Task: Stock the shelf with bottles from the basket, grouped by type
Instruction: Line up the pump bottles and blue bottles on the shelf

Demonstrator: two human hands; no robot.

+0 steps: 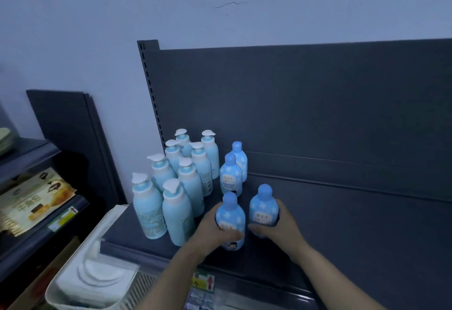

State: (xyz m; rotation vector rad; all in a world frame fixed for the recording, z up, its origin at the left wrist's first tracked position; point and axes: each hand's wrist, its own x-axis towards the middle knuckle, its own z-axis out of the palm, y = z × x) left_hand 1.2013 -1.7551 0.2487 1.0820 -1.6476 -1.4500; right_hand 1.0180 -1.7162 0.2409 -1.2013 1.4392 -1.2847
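**While Both Hands Grip Star Bottles, Ten More Stand on the Shelf**

Seen from the head camera, twelve bottles are over the dark grey metal shelf [342, 224], in two kinds.

Eight pump bottles [190, 182] stand upright at the left end, packed close in two rows that run from front to back. Each is a tall, smooth, pale blue cylinder with rounded shoulders, a printed label and a flat white pump head.

Four star bottles [231, 175] are shorter and squatter, deeper blue with white stars, a pale label and a round domed cap. Two of them stand upright just right of the pump bottles, one behind the other and almost touching.

Nearer the front, the left hand [212, 226] wraps its fingers and thumb round the belly of the left bottle [231, 216], upright beside the front pump bottle. The right hand [281, 224] curls round the right bottle [264, 208], also upright and just beside the left one. Whether their bases touch the shelf is hidden.

One white plastic basket [52, 292] with a slatted wall sits below the shelf's front left corner; its contents look white and are unclear. One yellow tag [203, 282] with a red arrow hangs on the shelf's front edge.
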